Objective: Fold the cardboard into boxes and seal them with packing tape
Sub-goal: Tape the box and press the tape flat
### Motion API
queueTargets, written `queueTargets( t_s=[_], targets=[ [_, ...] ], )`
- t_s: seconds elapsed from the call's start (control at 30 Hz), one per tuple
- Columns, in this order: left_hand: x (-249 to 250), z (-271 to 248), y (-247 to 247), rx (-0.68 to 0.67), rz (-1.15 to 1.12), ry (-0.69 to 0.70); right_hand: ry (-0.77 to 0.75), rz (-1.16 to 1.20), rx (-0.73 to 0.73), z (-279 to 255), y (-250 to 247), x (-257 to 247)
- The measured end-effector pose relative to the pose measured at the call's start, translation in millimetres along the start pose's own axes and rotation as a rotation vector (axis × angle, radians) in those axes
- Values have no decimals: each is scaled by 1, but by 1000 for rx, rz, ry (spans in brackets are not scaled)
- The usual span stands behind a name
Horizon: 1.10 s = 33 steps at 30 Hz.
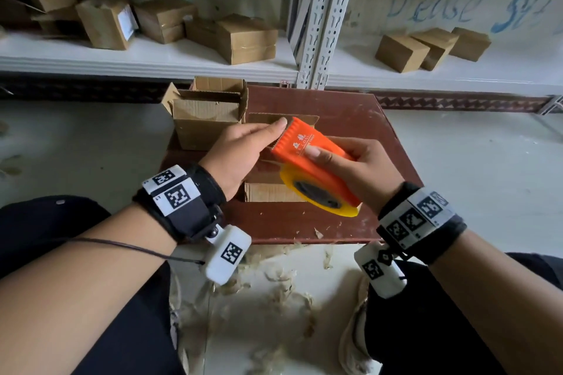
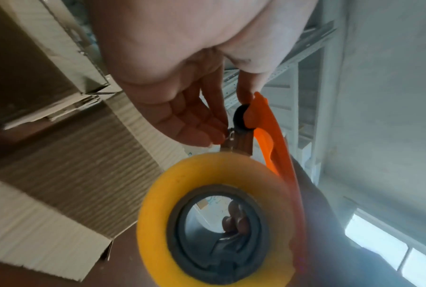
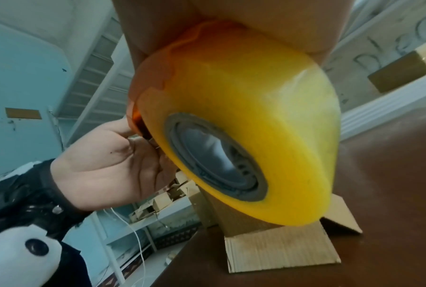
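Floor (image 1: 274,298) near the knees littered with pale scraps. Brown board (image 1: 350,198) carries a flat box (image 1: 268,192); above it right hand (image 1: 362,170) grips orange tape dispenser (image 1: 313,146), left hand (image 1: 240,155) pinching its front end. Open box (image 1: 204,122) behind. White shelves (image 1: 152,61) beyond hold sealed boxes (image 1: 243,39).

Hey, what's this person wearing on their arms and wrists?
Bare forearms, no sleeves. Each wrist has a black strap with white square-coded marker tags and a white rounded camera pod hanging below. A thin dark cable crosses the left forearm.
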<state>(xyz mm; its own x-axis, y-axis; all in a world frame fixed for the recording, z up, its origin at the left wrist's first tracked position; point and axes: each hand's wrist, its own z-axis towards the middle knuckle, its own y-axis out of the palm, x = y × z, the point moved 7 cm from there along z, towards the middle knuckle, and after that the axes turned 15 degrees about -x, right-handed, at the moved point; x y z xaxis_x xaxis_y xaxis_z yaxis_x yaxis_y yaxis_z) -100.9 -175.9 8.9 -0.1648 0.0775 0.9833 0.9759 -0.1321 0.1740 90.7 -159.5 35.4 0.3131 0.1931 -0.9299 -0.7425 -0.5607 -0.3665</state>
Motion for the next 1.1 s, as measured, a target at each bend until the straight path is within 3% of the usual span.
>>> queueTargets(
  t_s=[0.2, 0.6, 0.7, 1.1],
  targets=[
    [-12, -13, -25, 117, -84, -123, 11, 2, -81, 15, 26, -1],
    [-21, -24, -31, 261, -157, -135, 19, -300, -147, 25, 24, -6],
    [-25, -24, -24, 262, -143, -133, 39, -394, -148, 21, 20, -3],
    [-32, -21, -12, 194, -11, -58, 12, -315, -152, -9, 8, 7]
  ],
)
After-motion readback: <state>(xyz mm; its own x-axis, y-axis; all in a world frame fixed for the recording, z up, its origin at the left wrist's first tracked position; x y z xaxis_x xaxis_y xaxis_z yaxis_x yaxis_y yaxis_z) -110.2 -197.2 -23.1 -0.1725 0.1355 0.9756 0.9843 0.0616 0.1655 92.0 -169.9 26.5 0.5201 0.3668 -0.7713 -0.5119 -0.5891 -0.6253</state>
